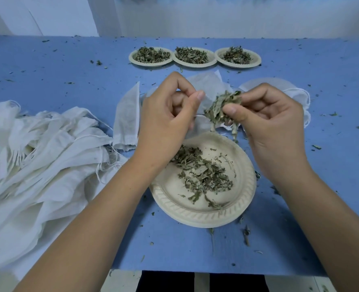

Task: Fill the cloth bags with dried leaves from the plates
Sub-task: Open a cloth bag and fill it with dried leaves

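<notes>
1. Closest to the person, a pale paper plate [201, 217] sits on the blue worktop [195, 249]. Loose dried leaves [204, 175] are scattered across its middle and left side.
2. Left of that plate lies a crumpled heap of cloth bags [48, 148], white, with thin drawstrings trailing out of it.
3. Both hands are raised over the plate's far rim, close together but apart.
4. The left hand [164, 114] has its fingers curled. Thumb and forefinger appear to pinch the edge of a thin white cloth bag [208, 85], which spreads out behind the hand.
5. The right hand [273, 123] grips a clump of leaves [220, 108] between the thumb and curled fingers, right against that bag. A few strands hang from the clump towards the plate's rim.
6. A flat bag [127, 116] lies on the worktop just left of the left hand. A second bag [279, 85] lies behind the right hand, its string looping out to the right.
7. At the far side, three small plates stand in a row, rims almost touching: the left plate [132, 59], the middle plate [195, 65] and the right plate [256, 60]. Each is heaped with dried leaves.
8. Leaf crumbs [247, 234] dot the worktop all round.
</notes>
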Demonstrator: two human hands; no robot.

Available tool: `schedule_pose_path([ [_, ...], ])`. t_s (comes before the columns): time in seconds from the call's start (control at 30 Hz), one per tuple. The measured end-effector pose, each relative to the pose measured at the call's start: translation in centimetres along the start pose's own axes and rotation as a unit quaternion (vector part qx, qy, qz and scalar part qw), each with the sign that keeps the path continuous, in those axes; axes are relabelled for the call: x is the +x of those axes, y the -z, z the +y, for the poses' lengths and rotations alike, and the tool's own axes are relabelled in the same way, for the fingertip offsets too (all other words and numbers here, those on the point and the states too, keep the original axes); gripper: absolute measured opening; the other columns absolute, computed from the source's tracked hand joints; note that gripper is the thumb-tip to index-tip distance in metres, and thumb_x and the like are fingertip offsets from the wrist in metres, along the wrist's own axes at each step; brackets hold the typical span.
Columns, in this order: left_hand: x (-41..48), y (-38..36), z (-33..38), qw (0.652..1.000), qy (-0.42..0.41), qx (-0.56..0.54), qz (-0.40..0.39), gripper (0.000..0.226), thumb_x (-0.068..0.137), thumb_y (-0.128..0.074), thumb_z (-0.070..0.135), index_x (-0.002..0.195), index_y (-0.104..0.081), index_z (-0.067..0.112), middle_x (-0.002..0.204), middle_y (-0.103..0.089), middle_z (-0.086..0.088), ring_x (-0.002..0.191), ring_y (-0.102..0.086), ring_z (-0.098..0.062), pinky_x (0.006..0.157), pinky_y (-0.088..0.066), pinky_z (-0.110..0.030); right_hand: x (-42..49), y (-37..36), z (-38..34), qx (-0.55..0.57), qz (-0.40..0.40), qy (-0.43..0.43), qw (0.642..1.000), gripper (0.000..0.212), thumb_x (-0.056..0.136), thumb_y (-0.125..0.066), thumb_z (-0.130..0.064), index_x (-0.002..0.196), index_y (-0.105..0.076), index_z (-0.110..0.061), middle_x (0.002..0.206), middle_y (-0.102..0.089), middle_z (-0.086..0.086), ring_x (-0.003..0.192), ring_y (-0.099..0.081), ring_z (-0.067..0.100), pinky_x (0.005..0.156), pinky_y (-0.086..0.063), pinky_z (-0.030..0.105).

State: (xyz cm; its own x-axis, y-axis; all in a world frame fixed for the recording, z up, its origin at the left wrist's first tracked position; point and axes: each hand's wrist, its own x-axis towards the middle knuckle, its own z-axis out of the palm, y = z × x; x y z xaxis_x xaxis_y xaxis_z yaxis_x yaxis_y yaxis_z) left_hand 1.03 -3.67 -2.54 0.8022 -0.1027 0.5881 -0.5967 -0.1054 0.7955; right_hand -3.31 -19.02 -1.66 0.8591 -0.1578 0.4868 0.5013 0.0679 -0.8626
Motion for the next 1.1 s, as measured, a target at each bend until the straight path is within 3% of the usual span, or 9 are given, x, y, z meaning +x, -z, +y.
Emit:
schedule_pose_path([
  [0.17,-0.4,-0.2,0.3,0.999,-0.005,-0.018,-0.049,0.022,0.096,-0.060,0.011,0.078,-0.049,0.020,0.046,-0.048,0.002,0.040,-0.041,-0.002,0.047,-0.033,-0.011,-0.4,-0.4,1.1,-0.127,0.014,0.042,0.991,0.016,0.075,-0.077,-0.001,0.078,-0.064,-0.010,0.073,-0.070,-0.008,0.073,-0.067,0.005,0.070,-0.052,0.016],
  [0.3,-0.5,-0.3,0.5,0.997,-0.016,-0.004,-0.072,0.022,0.095,-0.060,0.008,0.078,-0.050,0.020,0.049,-0.048,-0.002,0.043,-0.042,-0.011,0.048,-0.034,-0.016,-0.6,-0.6,1.7,-0.342,-0.068,0.104,0.932,0.008,0.078,-0.070,-0.006,0.086,-0.072,-0.010,0.083,-0.062,-0.006,0.080,-0.058,0.012,0.072,-0.047,0.022],
  [0.37,-0.5,-0.2,0.4,0.999,-0.011,-0.007,-0.053,0.022,0.095,-0.060,0.009,0.078,-0.049,0.018,0.048,-0.048,-0.002,0.041,-0.042,-0.007,0.047,-0.034,-0.015,-0.3,-0.2,1.6,-0.324,-0.100,0.104,0.935,0.012,0.082,-0.066,-0.012,0.094,-0.071,-0.011,0.091,-0.062,-0.010,0.088,-0.058,0.019,0.077,-0.047,0.026],
  [0.43,-0.3,-0.1,0.4,1.000,-0.005,-0.009,-0.019,0.022,0.096,-0.060,0.011,0.078,-0.049,0.019,0.048,-0.048,-0.005,0.040,-0.042,-0.002,0.046,-0.034,-0.014,0.0,0.2,1.3,-0.235,-0.138,0.063,0.960,0.019,0.084,-0.066,-0.014,0.103,-0.066,-0.012,0.100,-0.060,-0.001,0.088,-0.056,0.020,0.076,-0.050,0.032],
  [0.57,-0.1,0.0,0.3,1.000,-0.003,-0.007,0.013,0.021,0.096,-0.059,0.014,0.079,-0.049,0.019,0.050,-0.049,-0.009,0.041,-0.042,-0.004,0.045,-0.034,-0.016,0.3,0.5,1.1,-0.177,-0.196,0.082,0.961,0.037,0.075,-0.075,0.004,0.107,-0.059,-0.005,0.105,-0.051,0.014,0.091,-0.056,0.025,0.079,-0.052,0.031],
  [0.7,-0.2,-0.1,0.3,1.000,-0.008,0.010,-0.011,0.022,0.096,-0.060,0.015,0.078,-0.049,0.022,0.050,-0.050,-0.009,0.040,-0.041,-0.010,0.045,-0.032,-0.017,0.1,0.2,1.2,-0.148,-0.125,0.125,0.973,0.022,0.076,-0.072,0.011,0.091,-0.062,-0.003,0.091,-0.056,0.016,0.084,-0.060,0.029,0.078,-0.053,0.030],
  [0.83,-0.3,-0.2,0.4,0.999,-0.004,-0.005,-0.042,0.023,0.095,-0.060,0.011,0.078,-0.049,0.023,0.047,-0.051,0.008,0.040,-0.043,-0.002,0.046,-0.032,-0.011,-0.1,0.1,1.1,-0.132,-0.080,0.136,0.979,0.022,0.078,-0.071,0.010,0.088,-0.063,-0.008,0.086,-0.060,0.014,0.080,-0.061,0.030,0.076,-0.054,0.033],
  [0.97,-0.4,-0.2,0.4,0.998,-0.008,-0.027,-0.054,0.022,0.095,-0.060,0.008,0.079,-0.050,0.020,0.047,-0.051,0.008,0.041,-0.044,-0.001,0.047,-0.034,-0.010,-0.2,-0.4,1.4,-0.201,-0.052,0.171,0.963,0.016,0.079,-0.069,0.010,0.084,-0.067,-0.005,0.083,-0.064,0.011,0.079,-0.063,0.021,0.076,-0.052,0.028],
  [1.1,-0.3,-0.2,0.5,0.999,-0.018,-0.007,-0.037,0.023,0.095,-0.060,0.009,0.078,-0.050,0.020,0.052,-0.049,-0.010,0.041,-0.040,-0.013,0.044,-0.033,-0.019,-0.4,-0.8,1.9,-0.345,-0.093,0.239,0.903,0.015,0.079,-0.061,0.013,0.077,-0.071,0.002,0.082,-0.070,0.007,0.080,-0.065,0.018,0.074,-0.051,0.031],
])
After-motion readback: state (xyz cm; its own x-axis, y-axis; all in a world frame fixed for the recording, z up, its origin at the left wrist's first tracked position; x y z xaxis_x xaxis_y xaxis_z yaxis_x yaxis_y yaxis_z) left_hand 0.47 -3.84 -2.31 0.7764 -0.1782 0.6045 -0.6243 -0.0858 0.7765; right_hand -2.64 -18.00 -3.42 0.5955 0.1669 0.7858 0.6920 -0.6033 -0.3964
